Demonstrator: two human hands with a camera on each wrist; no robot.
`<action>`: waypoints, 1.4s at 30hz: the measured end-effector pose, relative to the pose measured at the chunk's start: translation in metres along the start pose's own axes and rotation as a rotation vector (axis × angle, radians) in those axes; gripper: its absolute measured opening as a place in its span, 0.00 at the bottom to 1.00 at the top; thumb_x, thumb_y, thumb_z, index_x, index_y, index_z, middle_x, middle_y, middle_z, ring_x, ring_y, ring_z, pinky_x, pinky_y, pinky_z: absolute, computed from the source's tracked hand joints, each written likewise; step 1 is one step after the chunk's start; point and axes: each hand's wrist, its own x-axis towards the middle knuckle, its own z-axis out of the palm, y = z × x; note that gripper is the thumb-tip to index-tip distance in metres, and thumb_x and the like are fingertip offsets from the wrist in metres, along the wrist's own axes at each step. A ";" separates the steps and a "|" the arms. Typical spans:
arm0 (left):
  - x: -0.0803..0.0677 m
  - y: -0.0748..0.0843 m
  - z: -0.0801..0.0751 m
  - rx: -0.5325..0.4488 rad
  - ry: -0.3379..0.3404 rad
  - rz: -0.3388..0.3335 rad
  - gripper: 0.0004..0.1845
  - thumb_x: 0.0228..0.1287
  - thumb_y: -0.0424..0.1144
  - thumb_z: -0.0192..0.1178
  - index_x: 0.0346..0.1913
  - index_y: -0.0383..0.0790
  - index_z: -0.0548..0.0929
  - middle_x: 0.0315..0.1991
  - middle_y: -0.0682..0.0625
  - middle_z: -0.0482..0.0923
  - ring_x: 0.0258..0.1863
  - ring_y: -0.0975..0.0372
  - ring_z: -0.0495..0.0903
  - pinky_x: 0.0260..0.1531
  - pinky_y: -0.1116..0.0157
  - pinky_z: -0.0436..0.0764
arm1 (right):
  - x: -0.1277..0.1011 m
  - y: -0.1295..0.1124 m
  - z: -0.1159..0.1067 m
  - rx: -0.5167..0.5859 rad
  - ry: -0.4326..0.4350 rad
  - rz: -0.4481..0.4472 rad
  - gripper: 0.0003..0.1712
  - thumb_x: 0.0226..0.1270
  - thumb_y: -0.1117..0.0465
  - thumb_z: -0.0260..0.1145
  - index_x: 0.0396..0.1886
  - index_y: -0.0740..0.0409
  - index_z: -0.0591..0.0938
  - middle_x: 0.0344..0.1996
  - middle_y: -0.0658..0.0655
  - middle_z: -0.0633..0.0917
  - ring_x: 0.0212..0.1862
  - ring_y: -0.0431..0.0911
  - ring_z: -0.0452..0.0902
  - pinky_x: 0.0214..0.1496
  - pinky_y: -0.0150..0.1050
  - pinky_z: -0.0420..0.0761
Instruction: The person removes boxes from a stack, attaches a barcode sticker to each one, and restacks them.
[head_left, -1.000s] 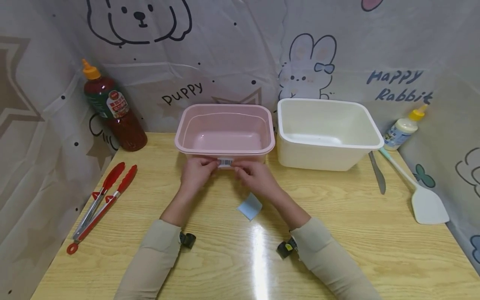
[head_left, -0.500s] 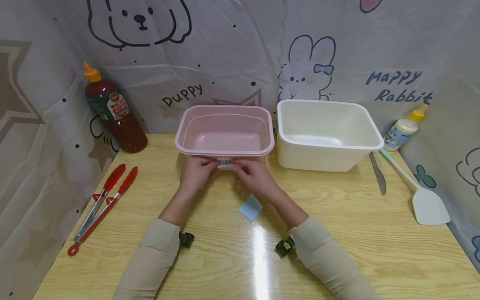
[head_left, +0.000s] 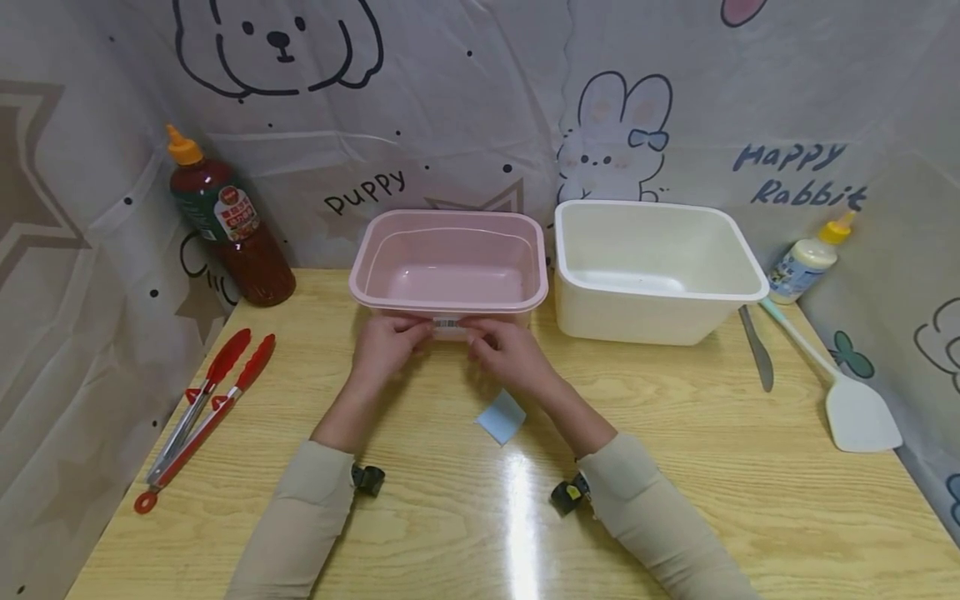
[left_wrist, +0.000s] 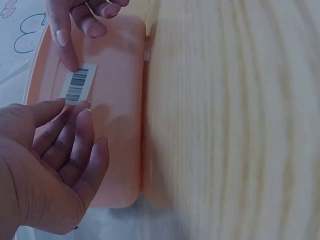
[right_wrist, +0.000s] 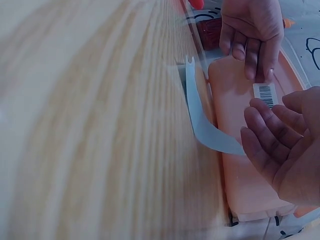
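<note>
A pink plastic tub (head_left: 362, 275) stands at the back middle of the wooden table (head_left: 675, 467). On its near wall is a small white barcode sticker (head_left: 447, 322). Both hands are at that sticker. My left hand (head_left: 386, 346) touches its left end with mostly straight fingers (left_wrist: 75, 120). My right hand (head_left: 510, 350) touches the other end with loosely extended fingers (right_wrist: 260, 120). The sticker (left_wrist: 78, 82) lies flat on the pink wall (right_wrist: 265, 94). A light blue slip of paper (head_left: 501, 417) lies on the table just below my right hand.
A white tub (head_left: 660, 293) stands right of the pink one. Behind-left is a dark sauce bottle (head_left: 225, 225), with red tongs (head_left: 202, 408) at the left edge. At the right lie a knife (head_left: 753, 346), a white spatula (head_left: 855, 408) and a small squeeze bottle (head_left: 806, 258).
Both hands have stayed at the sticker on the pink tub's wall. Only the fingertips have shifted slightly along it.
</note>
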 end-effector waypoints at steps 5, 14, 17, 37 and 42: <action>0.000 0.000 -0.003 0.032 -0.009 0.009 0.13 0.67 0.42 0.67 0.42 0.35 0.92 0.34 0.41 0.90 0.28 0.54 0.88 0.26 0.73 0.78 | -0.001 0.001 0.000 -0.011 0.001 -0.005 0.19 0.77 0.53 0.59 0.62 0.48 0.83 0.32 0.54 0.89 0.30 0.40 0.81 0.33 0.35 0.82; -0.003 0.000 -0.006 0.097 -0.050 0.049 0.14 0.67 0.45 0.66 0.40 0.36 0.92 0.31 0.42 0.89 0.28 0.63 0.81 0.30 0.69 0.76 | -0.003 0.000 -0.002 0.012 -0.012 -0.003 0.19 0.77 0.55 0.59 0.63 0.51 0.82 0.33 0.54 0.89 0.30 0.41 0.80 0.31 0.36 0.81; -0.006 0.000 -0.008 0.112 -0.040 0.028 0.15 0.68 0.47 0.65 0.41 0.38 0.92 0.33 0.43 0.89 0.32 0.58 0.82 0.31 0.67 0.76 | -0.003 -0.001 -0.001 0.013 -0.024 -0.001 0.19 0.77 0.55 0.59 0.63 0.52 0.82 0.32 0.53 0.88 0.29 0.41 0.80 0.30 0.36 0.81; -0.001 0.004 0.000 0.107 -0.136 0.198 0.13 0.70 0.41 0.65 0.47 0.36 0.90 0.46 0.42 0.89 0.47 0.53 0.85 0.48 0.56 0.83 | 0.001 0.003 -0.004 0.034 -0.150 -0.046 0.21 0.78 0.58 0.57 0.66 0.52 0.79 0.36 0.56 0.89 0.39 0.49 0.86 0.35 0.35 0.83; -0.001 0.003 -0.005 0.087 -0.136 0.173 0.13 0.71 0.41 0.64 0.49 0.36 0.90 0.44 0.42 0.89 0.41 0.54 0.83 0.42 0.62 0.81 | 0.000 0.006 -0.012 0.034 -0.157 -0.035 0.22 0.77 0.57 0.57 0.68 0.53 0.78 0.35 0.56 0.89 0.35 0.50 0.87 0.36 0.38 0.85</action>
